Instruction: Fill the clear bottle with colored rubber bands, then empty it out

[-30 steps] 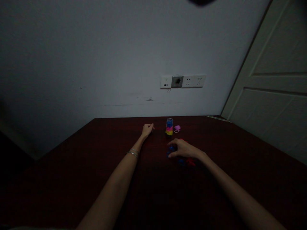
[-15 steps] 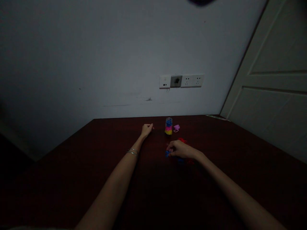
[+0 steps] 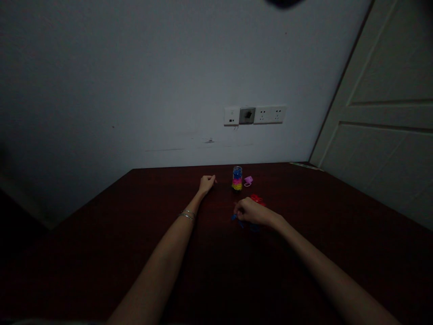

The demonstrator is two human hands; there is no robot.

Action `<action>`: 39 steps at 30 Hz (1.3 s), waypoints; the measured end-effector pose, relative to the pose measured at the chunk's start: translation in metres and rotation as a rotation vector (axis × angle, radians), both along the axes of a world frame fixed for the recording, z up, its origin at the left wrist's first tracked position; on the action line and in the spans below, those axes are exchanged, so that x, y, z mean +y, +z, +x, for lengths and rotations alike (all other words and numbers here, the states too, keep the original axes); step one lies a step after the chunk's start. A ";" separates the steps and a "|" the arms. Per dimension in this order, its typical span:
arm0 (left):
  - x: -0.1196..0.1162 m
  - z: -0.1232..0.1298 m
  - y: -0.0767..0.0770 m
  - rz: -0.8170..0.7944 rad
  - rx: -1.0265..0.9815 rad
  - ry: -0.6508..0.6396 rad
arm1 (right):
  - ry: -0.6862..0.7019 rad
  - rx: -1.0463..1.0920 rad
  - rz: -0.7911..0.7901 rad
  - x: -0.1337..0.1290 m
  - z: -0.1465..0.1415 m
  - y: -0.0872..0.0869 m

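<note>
Both forearms stretched forward, left hand loosely curled, right hand angled inward, fingers bunched downward.

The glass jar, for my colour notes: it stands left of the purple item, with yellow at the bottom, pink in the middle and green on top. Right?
The head view shows blue on top, not green. The jar stands left of the purple item, with pink in the middle and yellow below.

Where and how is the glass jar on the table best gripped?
Probably around the middle of the glass jar, fingers wrapping its sides, coming from the near right: it stands upright, is narrow and roughly cylindrical, and the pink item sits close on its right, leaving more room at the left for the thumb.
</note>
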State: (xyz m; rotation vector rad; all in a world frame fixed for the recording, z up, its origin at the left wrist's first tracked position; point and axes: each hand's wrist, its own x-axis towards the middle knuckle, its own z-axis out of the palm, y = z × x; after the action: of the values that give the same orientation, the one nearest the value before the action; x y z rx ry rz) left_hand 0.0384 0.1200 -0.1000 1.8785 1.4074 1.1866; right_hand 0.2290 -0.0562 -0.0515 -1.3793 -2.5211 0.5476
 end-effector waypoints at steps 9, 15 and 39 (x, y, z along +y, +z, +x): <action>-0.003 0.001 0.003 -0.021 -0.005 0.005 | 0.007 0.064 0.004 0.001 0.000 -0.004; -0.001 -0.001 0.001 -0.028 -0.064 0.020 | -0.018 0.167 -0.035 0.002 0.004 0.006; -0.006 -0.002 0.005 -0.039 -0.088 0.016 | -0.112 -0.225 0.312 0.107 0.033 0.121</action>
State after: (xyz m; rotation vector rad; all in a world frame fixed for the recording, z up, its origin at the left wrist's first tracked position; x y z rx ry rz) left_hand 0.0363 0.1143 -0.0952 1.7696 1.3905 1.2263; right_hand 0.2620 0.0511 0.0698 -1.5171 -2.5363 -0.0262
